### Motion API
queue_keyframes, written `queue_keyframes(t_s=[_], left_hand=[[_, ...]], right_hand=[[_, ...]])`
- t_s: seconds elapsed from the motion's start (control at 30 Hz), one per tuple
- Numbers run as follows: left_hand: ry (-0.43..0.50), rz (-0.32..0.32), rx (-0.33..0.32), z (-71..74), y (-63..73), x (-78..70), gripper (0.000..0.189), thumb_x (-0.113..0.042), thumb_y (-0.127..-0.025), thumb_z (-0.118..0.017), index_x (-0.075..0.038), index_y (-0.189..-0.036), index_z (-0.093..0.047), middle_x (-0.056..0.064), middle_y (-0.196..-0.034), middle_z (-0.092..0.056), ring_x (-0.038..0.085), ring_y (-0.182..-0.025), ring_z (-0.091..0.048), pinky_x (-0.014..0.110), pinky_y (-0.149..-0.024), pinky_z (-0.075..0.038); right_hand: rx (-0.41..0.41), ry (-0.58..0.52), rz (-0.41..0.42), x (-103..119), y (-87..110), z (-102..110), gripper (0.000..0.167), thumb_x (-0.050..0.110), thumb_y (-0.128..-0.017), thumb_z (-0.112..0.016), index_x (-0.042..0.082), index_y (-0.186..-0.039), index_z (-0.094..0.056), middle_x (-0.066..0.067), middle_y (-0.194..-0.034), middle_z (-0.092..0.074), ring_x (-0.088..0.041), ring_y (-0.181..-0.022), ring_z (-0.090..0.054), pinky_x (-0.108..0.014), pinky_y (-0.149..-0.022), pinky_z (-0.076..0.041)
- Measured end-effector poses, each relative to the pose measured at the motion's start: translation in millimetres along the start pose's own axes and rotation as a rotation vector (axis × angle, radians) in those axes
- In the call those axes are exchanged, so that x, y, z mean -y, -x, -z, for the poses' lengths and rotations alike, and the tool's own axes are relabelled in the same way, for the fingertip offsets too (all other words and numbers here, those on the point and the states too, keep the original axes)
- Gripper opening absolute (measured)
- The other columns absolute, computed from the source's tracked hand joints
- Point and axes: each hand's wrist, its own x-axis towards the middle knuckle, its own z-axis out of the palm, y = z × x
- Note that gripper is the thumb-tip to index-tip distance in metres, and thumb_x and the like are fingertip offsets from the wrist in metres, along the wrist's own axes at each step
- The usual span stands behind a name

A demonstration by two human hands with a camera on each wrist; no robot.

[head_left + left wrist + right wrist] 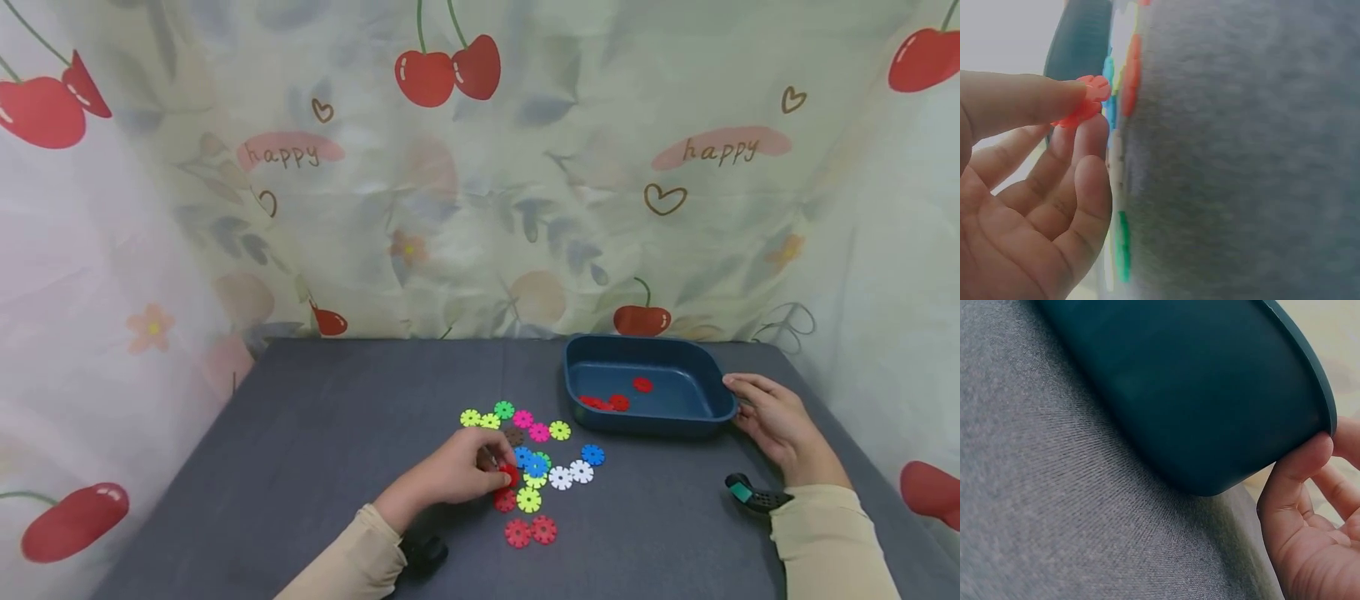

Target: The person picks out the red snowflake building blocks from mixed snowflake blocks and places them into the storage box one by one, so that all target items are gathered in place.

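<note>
My left hand (459,467) pinches a red notched, flower-shaped plastic disc (1096,89) between thumb and fingers, just over the scattered discs. Under and beside that hand lie another red disc (505,500), a yellow disc (528,500) and overlapping blue discs (536,465). At the right, my right hand (776,429) holds the right end of a dark blue tray (678,404). In the right wrist view the thumb (1313,453) presses under the tray's rim, the index finger on its other side. Several red discs (618,402) lie inside the tray.
Two red discs (543,529) lie nearest the front. White discs (560,477) sit right of the group, with pink (538,432), green (504,410) and brown (513,436) ones farther back. Dark grey cloth (360,400) covers the table; a printed curtain (480,208) hangs behind.
</note>
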Motion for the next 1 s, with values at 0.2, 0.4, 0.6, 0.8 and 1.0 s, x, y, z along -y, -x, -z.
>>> queue_keyframes(t_s=[0.2,0.4,0.6,0.8,1.0], left_hand=[[0.058,-0.058,-0.028,2.3,-10.9,-6.0,0.010,-0.009,-0.092,-0.081,-0.013,-0.101,-0.076,0.001,-0.095,-0.069,0.016,-0.081,-0.067,0.027,-0.073,-0.057],[0.165,-0.078,-0.032,1.5,-21.9,-14.2,0.014,-0.013,-0.095,-0.079,-0.012,-0.108,-0.076,0.005,-0.099,-0.072,0.016,-0.084,-0.069,0.027,-0.073,-0.059],[0.260,-0.053,-0.054,-1.6,-34.3,-23.5,0.016,-0.014,-0.096,-0.078,-0.010,-0.112,-0.076,0.006,-0.104,-0.072,0.023,-0.087,-0.072,0.035,-0.079,-0.061],[0.391,0.012,-0.082,-6.5,-50.1,-32.9,0.019,-0.018,-0.097,-0.078,-0.013,-0.114,-0.075,0.007,-0.106,-0.071,0.029,-0.092,-0.071,0.051,-0.086,-0.062],[0.466,0.058,-0.183,-14.8,-65.6,-39.1,0.019,-0.017,-0.097,-0.078,-0.013,-0.115,-0.075,0.006,-0.102,-0.072,0.035,-0.098,-0.072,0.051,-0.089,-0.061]], right_hand=[[-0.002,0.006,0.000,3,-1.6,-1,0.011,0.021,-0.105,-0.069,0.020,-0.106,-0.080,0.010,-0.101,-0.070,-0.008,-0.083,-0.068,-0.026,-0.070,-0.057],[-0.007,0.010,-0.015,0,-2.6,0,0.012,0.021,-0.106,-0.067,0.020,-0.104,-0.079,0.010,-0.101,-0.068,-0.008,-0.083,-0.067,-0.025,-0.070,-0.057],[-0.019,0.005,-0.014,0,-3.3,-1,0.012,0.021,-0.105,-0.068,0.020,-0.103,-0.080,0.010,-0.099,-0.070,-0.007,-0.083,-0.069,-0.026,-0.070,-0.058],[-0.012,0.008,-0.012,0,-0.9,0,0.013,0.021,-0.106,-0.067,0.020,-0.104,-0.080,0.010,-0.101,-0.068,-0.008,-0.083,-0.068,-0.026,-0.070,-0.058],[-0.002,0.011,-0.019,0,-1.0,-1,0.014,0.022,-0.107,-0.066,0.021,-0.105,-0.080,0.010,-0.103,-0.066,-0.008,-0.084,-0.067,-0.026,-0.071,-0.057]])
